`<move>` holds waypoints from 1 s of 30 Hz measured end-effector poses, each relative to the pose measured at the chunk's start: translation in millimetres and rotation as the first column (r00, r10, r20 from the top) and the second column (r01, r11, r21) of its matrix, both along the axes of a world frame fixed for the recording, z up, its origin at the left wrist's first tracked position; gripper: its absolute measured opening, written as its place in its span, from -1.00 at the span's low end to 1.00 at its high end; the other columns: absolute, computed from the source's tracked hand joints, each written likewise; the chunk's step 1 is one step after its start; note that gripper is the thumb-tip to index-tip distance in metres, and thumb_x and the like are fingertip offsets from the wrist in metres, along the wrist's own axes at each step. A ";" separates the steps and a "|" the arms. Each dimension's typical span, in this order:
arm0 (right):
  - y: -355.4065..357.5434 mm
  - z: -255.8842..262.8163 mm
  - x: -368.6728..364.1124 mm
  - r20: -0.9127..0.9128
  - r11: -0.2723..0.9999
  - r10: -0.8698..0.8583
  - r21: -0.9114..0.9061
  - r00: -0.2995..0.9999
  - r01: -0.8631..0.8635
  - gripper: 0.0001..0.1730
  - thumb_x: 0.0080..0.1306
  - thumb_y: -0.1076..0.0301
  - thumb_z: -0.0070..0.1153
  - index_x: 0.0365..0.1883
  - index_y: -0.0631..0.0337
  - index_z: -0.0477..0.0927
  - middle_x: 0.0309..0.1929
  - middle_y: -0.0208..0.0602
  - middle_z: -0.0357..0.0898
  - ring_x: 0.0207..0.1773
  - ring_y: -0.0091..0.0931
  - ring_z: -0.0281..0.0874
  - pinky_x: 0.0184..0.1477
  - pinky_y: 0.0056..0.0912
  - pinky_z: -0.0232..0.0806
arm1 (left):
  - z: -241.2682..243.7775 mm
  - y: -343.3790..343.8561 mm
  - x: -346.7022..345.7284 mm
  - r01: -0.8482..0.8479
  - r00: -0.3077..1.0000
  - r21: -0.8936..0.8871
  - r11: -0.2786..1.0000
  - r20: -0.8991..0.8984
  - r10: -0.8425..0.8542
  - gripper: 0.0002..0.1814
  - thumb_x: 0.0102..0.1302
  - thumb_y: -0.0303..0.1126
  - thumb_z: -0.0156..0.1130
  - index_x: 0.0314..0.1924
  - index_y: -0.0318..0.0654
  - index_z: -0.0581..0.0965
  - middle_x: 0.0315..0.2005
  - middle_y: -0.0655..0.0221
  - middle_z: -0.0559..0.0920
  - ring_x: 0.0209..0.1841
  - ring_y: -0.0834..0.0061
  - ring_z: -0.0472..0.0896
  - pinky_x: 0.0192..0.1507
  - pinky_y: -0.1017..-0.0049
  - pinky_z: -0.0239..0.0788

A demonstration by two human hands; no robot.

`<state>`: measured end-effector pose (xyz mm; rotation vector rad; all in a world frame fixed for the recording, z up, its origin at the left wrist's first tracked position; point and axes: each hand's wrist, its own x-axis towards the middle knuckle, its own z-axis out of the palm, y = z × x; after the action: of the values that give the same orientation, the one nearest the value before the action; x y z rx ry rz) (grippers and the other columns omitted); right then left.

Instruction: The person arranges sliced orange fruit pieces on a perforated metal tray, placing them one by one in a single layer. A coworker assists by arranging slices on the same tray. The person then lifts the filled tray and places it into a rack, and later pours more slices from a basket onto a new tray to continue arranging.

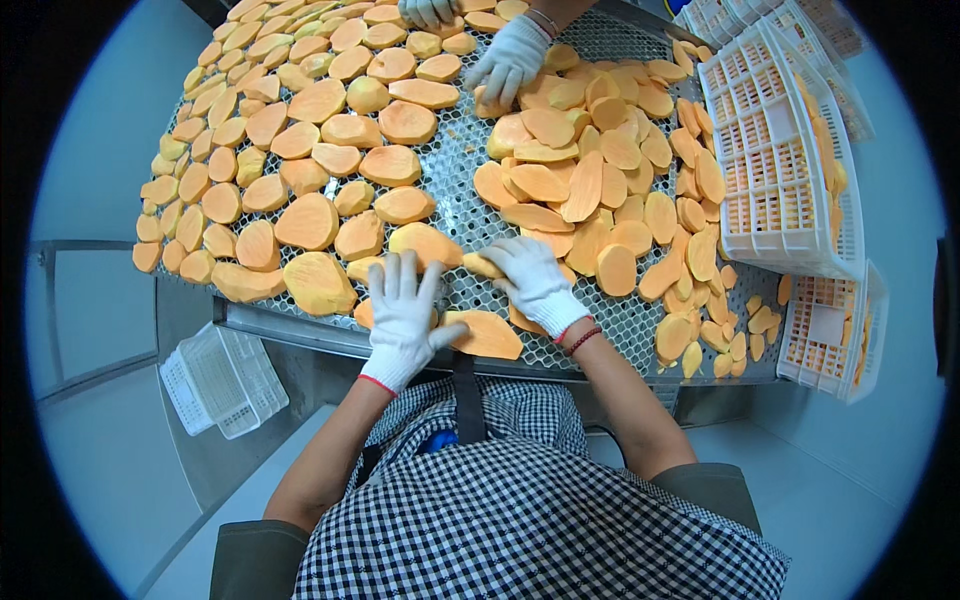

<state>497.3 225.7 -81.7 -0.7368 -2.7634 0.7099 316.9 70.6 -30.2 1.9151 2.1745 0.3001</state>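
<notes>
My left hand [401, 311], in a white knit glove, lies palm down with fingers spread over slices at the near edge of the mesh. Its fingertips touch a large orange slice [426, 246], and its thumb overlaps another long slice [487, 334]. What lies beneath the palm is mostly hidden. My right hand [534, 279], gloved too, has its fingers closed around a slice [482, 265] seen edge-on. These peeled, flat-cut pieces look like mango. Left of my hands, slices [307, 222] lie spread singly in rows; to the right they form a heap [585, 172].
Across the metal mesh bed [465, 180], a co-worker's gloved hand [514, 56] touches a slice beside the heap; their other glove [429, 11] is at the top edge. White plastic crates [757, 150] holding slices stand on the right. More crates [225, 379] sit below left.
</notes>
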 end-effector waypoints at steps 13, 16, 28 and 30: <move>-28.1 -5.4 -13.5 -0.163 0.984 -0.096 -0.165 0.982 0.069 -0.57 0.25 0.25 0.27 0.08 0.14 0.61 0.10 -0.13 0.60 0.19 -0.16 0.51 0.31 -0.09 0.30 | -24.6 -15.0 19.5 0.088 0.994 -0.029 0.996 -0.057 -0.089 0.32 -0.13 0.56 0.24 0.38 -0.46 0.29 0.33 -0.12 0.30 0.43 -0.16 0.19 0.50 -0.16 -0.21; 7.0 22.8 9.6 0.021 0.924 -0.356 0.159 0.934 0.348 -0.32 0.09 0.05 0.41 0.19 0.03 0.57 0.31 -0.16 0.41 0.37 -0.13 0.31 0.37 0.00 0.16 | -23.1 -15.8 21.0 0.087 0.992 0.006 0.996 -0.087 -0.086 0.30 -0.14 0.53 0.27 0.36 -0.45 0.30 0.32 -0.11 0.31 0.42 -0.16 0.20 0.49 -0.15 -0.19; 79.0 17.6 83.7 -0.086 0.818 -0.569 0.041 0.818 0.573 -0.52 0.25 0.04 0.29 0.08 0.04 0.67 -0.06 -0.28 0.71 0.08 -0.23 0.54 0.17 -0.09 0.31 | -22.2 -15.5 20.9 0.075 0.995 -0.046 0.996 -0.066 -0.078 0.30 -0.14 0.54 0.29 0.37 -0.42 0.30 0.34 -0.10 0.29 0.44 -0.17 0.16 0.49 -0.16 -0.20; 48.2 35.3 69.0 0.024 0.917 -0.400 0.030 0.916 0.399 -0.44 0.19 0.00 0.33 0.11 0.07 0.64 -0.02 -0.24 0.69 0.08 -0.22 0.56 0.18 -0.11 0.33 | -21.3 -13.9 20.7 0.076 0.995 -0.048 0.996 -0.059 -0.079 0.31 -0.15 0.53 0.30 0.37 -0.41 0.30 0.34 -0.09 0.29 0.44 -0.17 0.17 0.49 -0.16 -0.20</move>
<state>566.4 273.9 -46.4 -1.2649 -2.5146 0.5785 337.6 56.7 -51.5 2.0029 2.1182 0.1785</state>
